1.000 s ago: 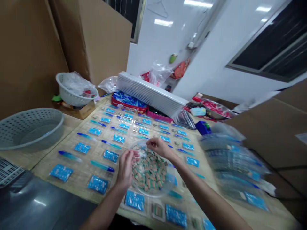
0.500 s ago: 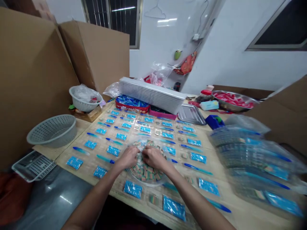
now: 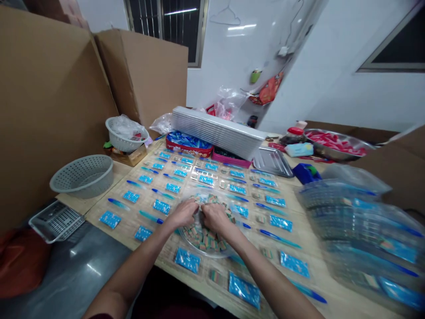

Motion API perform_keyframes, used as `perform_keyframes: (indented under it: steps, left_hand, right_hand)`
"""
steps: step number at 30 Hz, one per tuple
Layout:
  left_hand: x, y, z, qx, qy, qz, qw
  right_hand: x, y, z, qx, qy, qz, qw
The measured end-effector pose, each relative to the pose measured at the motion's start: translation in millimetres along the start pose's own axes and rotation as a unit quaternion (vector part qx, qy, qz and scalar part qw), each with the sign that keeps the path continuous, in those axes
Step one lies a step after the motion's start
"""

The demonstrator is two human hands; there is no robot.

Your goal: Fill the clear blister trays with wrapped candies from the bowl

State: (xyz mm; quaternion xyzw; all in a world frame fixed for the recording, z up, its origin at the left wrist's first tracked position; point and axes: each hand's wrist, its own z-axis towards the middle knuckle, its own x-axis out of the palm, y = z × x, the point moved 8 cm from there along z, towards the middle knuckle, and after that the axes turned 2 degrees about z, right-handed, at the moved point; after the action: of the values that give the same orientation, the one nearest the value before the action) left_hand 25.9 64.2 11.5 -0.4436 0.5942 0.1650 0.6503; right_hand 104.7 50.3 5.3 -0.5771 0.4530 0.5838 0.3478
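Observation:
A round clear bowl [image 3: 207, 253] sits among the packs on the table, filled with small striped blocks [image 3: 209, 241] in tan, green and orange. Over it, my left hand [image 3: 186, 212] and my right hand [image 3: 214, 216] are closed, knuckles almost touching. Crinkled clear plastic film [image 3: 198, 221] shows between them, and both hands seem to grip it; the fingertips are hidden. Around the bowl lie clear plastic trays in rows, many with a blue patterned packet [image 3: 187, 260], a blue pen [image 3: 280, 239] and a striped block [image 3: 215, 277].
Filled clear packs are stacked at the right [image 3: 361, 239]. Behind the rows are a tall stack of clear trays [image 3: 219, 130], a red tin of blue items [image 3: 189, 141] and a metal tray [image 3: 274, 161]. A grey basket [image 3: 83, 177] stands left; a steel bowl [image 3: 338, 144] stands back right.
The view has shifted slightly, so the scene sits a little further right. Both hands stay over the bowl, knuckles now closer together, with less of the whitish plastic showing between them.

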Motion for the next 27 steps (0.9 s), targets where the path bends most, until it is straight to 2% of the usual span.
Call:
perform_keyframes:
  steps: [6, 9, 10, 11, 14, 16, 18, 21, 23, 27]
  left_hand:
    - [-0.2, 2.8, 3.0, -0.010, -0.024, -0.028, 0.999]
    - [-4.6, 6.5, 3.8, -0.033, -0.062, -0.054, 0.996]
    - [-6.7, 7.7, 3.5, -0.044, -0.078, -0.063, 0.994]
    - [-8.8, 8.4, 3.1, -0.054, -0.095, -0.072, 0.991]
    - [-11.6, 6.3, 2.6, -0.073, -0.126, -0.096, 0.985]
    - [-10.2, 3.7, 2.9, -0.081, -0.138, -0.150, 0.976]
    - [-3.4, 4.5, 2.8, -0.110, -0.136, -0.272, 0.946]
    - [15.7, 4.0, 0.7, -0.170, -0.105, -0.480, 0.854]
    - [23.3, -0.6, -2.4, -0.189, -0.089, -0.543, 0.813]
    - [15.9, -2.3, -14.8, -0.202, -0.145, -0.526, 0.814]
  right_hand:
    - [-4.8, -8.2, -6.2, 0.003, -0.031, 0.041, 0.999]
    - [-10.2, -27.2, -8.3, 0.038, -0.070, 0.173, 0.982]
    - [-9.5, -35.9, -9.4, 0.055, -0.080, 0.262, 0.960]
    - [-6.9, -44.8, -10.9, 0.074, -0.088, 0.366, 0.924]
    - [8.2, -63.5, -17.0, 0.127, -0.088, 0.631, 0.760]
    - [16.8, -67.1, -22.2, 0.155, -0.080, 0.727, 0.664]
    - [21.0, -65.2, -26.6, 0.169, -0.069, 0.777, 0.603]
    - [20.9, -59.6, -30.2, 0.171, -0.062, 0.815, 0.550]
    - [19.3, -56.5, -31.1, 0.168, -0.064, 0.830, 0.528]
    - [17.2, -51.7, -31.6, 0.166, -0.068, 0.843, 0.508]
